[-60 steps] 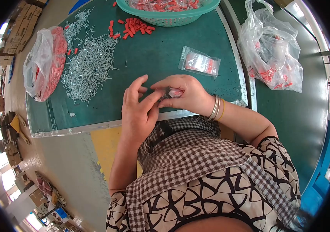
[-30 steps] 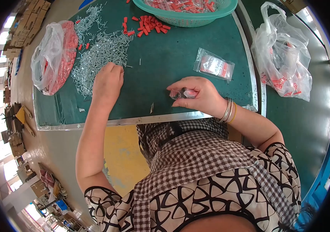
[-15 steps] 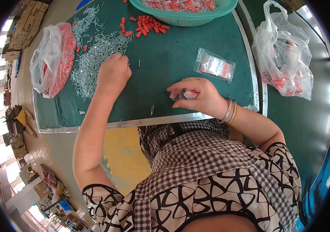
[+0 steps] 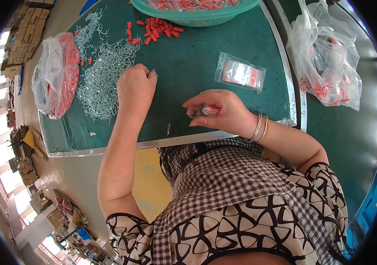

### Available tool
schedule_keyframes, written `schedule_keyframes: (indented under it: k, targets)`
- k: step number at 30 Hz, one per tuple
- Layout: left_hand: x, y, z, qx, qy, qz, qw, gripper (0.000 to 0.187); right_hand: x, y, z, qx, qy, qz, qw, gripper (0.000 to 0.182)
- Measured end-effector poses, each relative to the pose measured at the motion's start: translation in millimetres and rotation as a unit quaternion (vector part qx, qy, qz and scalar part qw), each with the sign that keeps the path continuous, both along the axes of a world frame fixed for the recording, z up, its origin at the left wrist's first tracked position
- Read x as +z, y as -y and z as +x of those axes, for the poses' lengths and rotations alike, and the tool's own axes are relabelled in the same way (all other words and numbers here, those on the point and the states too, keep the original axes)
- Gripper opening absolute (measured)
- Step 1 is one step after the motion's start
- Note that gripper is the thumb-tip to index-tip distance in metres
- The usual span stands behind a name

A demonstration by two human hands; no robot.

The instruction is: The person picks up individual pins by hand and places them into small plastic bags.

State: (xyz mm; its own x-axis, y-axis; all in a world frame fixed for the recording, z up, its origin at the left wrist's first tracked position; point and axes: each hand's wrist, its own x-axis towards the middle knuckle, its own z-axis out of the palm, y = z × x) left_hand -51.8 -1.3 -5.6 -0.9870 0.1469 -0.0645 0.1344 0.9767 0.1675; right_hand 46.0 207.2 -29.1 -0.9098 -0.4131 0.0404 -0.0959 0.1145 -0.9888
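My left hand (image 4: pixel 135 88) is closed at the right edge of a spread of small silver screws (image 4: pixel 102 77) on the green table (image 4: pixel 188 75), with a screw or two sticking out of its fingers. My right hand (image 4: pixel 221 112) holds a small clear plastic bag (image 4: pixel 199 110) with red pieces inside, pinched open near the table's front edge. A filled, sealed small bag (image 4: pixel 240 73) lies flat beyond my right hand.
Loose red plastic plugs (image 4: pixel 153 30) lie near a teal basket (image 4: pixel 197 13) of filled bags at the back. A clear bag of red plugs (image 4: pixel 56 75) sits far left. A big plastic bag (image 4: pixel 325 57) rests at right. One stray screw (image 4: pixel 169 128) lies near the metal edge.
My left hand left the small bag, reached to the screw pile, closed on screws, and is now drawing back slightly toward me. My right hand kept hold of the bag.
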Motion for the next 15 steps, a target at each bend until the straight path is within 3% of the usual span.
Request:
schedule_keyframes:
  k: [9, 15]
  targets:
    - [-6.0, 2.6, -1.0, -0.093, -0.075, -0.035, 0.992, 0.010, -1.4, -0.6, 0.5, -0.001, 0.022, -0.020, 1.000, 0.038]
    - [-5.7, 11.2, -10.8, -0.149, -0.107, 0.054, 0.982, 0.007, -4.7, -0.3, -0.1, -0.005, -0.025, -0.009, 1.000, 0.037]
